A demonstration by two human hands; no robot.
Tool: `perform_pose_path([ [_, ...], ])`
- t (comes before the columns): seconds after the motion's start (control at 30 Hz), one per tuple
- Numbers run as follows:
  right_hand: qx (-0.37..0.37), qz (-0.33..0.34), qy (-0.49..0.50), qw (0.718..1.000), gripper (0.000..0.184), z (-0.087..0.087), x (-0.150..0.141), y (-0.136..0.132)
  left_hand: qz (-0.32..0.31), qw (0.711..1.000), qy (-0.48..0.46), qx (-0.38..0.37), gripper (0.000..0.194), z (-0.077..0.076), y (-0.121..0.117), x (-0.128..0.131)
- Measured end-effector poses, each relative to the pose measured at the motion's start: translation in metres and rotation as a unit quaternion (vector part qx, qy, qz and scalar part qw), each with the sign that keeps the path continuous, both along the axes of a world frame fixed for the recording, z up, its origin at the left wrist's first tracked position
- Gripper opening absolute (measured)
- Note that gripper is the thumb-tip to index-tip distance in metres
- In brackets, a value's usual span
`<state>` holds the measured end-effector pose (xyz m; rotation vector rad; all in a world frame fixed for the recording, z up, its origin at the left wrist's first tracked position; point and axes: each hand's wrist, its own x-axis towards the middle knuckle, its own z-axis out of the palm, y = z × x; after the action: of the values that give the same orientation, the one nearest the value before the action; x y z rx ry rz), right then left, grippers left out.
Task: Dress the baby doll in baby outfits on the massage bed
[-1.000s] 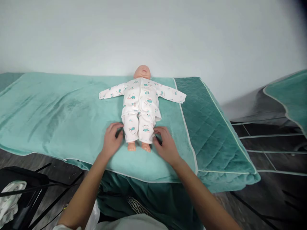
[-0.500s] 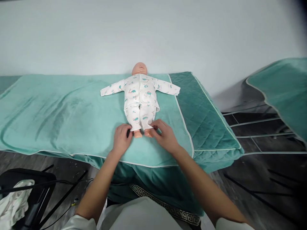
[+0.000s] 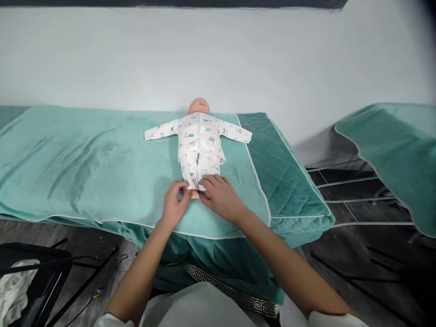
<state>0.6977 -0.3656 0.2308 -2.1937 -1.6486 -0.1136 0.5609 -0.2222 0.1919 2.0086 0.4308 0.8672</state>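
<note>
A baby doll (image 3: 198, 106) lies on its back on a green blanket (image 3: 136, 163), its head toward the wall and its feet toward me. It wears a white printed pyjama top (image 3: 199, 136) with both sleeves stretched out, and matching pyjama trousers (image 3: 190, 169). My left hand (image 3: 175, 204) pinches the trouser hem at the foot on the left of the picture. Across the other leg reaches my right hand (image 3: 221, 195), its fingers closed at the inner side of the hems. That hand hides the doll's other foot.
Under the blanket is a bed with a quilted dark green cover (image 3: 282, 172), set against a white wall. A black chair (image 3: 51, 277) with crumpled white cloth (image 3: 17, 286) stands at lower left. To the right is a metal frame (image 3: 354, 200) with green fabric (image 3: 395, 150).
My right hand has moved left from the outer hem to between the doll's legs, now covering one foot. My left hand stays at its hem. The view has tilted up slightly.
</note>
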Motion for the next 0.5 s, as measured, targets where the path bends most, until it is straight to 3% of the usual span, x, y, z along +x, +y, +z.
perform_pose_path([
  [0.17, -0.009, -0.005, -0.043, 0.999, 0.001, -0.009, -0.005, 0.017, -0.022, 1.0, -0.005, 0.006, 0.006, 0.01, -0.002, -0.002],
  [0.23, -0.002, 0.003, -0.031, 0.999, 0.006, -0.011, -0.004, 0.016, -0.019, 1.0, 0.002, -0.009, 0.006, 0.009, 0.001, -0.005],
  [0.33, 0.017, 0.014, -0.007, 1.0, 0.009, -0.01, -0.005, 0.009, -0.005, 1.0, 0.018, -0.016, 0.006, 0.002, 0.005, -0.012],
  [0.5, 0.063, 0.047, 0.092, 0.993, 0.009, -0.007, -0.002, -0.004, 0.03, 0.996, 0.052, 0.068, 0.018, -0.015, 0.012, -0.023],
])
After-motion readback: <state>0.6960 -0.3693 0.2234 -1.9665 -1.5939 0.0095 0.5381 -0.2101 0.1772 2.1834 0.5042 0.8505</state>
